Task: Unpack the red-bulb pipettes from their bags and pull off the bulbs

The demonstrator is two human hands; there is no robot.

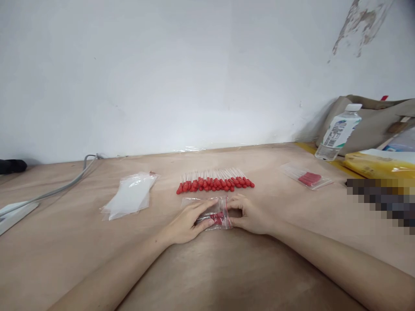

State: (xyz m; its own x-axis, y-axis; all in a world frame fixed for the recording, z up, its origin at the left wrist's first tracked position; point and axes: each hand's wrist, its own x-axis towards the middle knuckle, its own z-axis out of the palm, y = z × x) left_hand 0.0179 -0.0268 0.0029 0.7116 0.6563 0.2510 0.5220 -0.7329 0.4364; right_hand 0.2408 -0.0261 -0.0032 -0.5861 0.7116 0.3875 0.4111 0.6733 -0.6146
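Forearms [129, 263] end in hands [186, 222] clamped on a bag [214, 210], red-tipped sticks [212, 184] just beyond.

Row of sticks [210, 179]: whitish shafts [220, 174], solid red tips [214, 185]. Front bag [220, 209]: clear, with red-lined edge, red showing inside. Right-hand bag [306, 177]: clear, red inside. Bag stack [132, 194]: translucent white. Bench [207, 268]: plain tan-brown. Wall [162, 77]: bluish white, brown-mottled patch [361, 23] upper right. Cable [73, 182]: grey.

2 hands [187, 222], 2 filled bags [216, 217], 1 btl [339, 131]
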